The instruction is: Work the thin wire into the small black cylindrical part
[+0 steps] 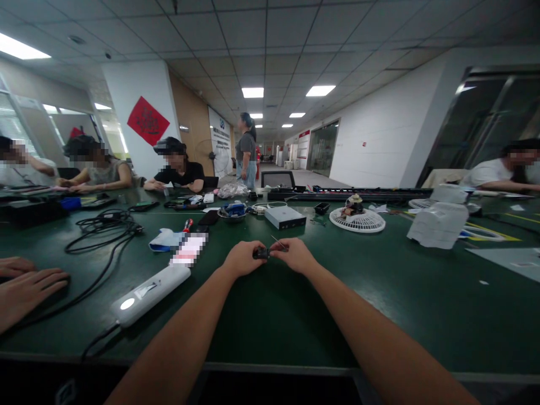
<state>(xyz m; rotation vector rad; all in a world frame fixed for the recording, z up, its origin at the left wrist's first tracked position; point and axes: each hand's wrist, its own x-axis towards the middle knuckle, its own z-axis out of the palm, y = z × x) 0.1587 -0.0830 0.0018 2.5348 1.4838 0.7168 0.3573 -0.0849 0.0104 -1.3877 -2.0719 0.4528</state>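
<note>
Near the middle of the green table (312,315), my left hand (243,259) is closed round a small dark part (261,253). My right hand (295,256) meets it from the right, fingers pinched together at the part's right end. A thin rod (277,242) sticks up and left from the right fingers; its lower end is hidden by them. The dark part is too small to make out in detail. Just beyond my hands sits a silver box (284,217) with a dark front.
A white power strip (152,295), a phone (189,249), a blue-white cloth (166,239) and black cables (110,253) lie left. Another person's hands (31,287) rest at far left. A white fan grille (358,220) and white housing (439,224) stand right. People sit beyond.
</note>
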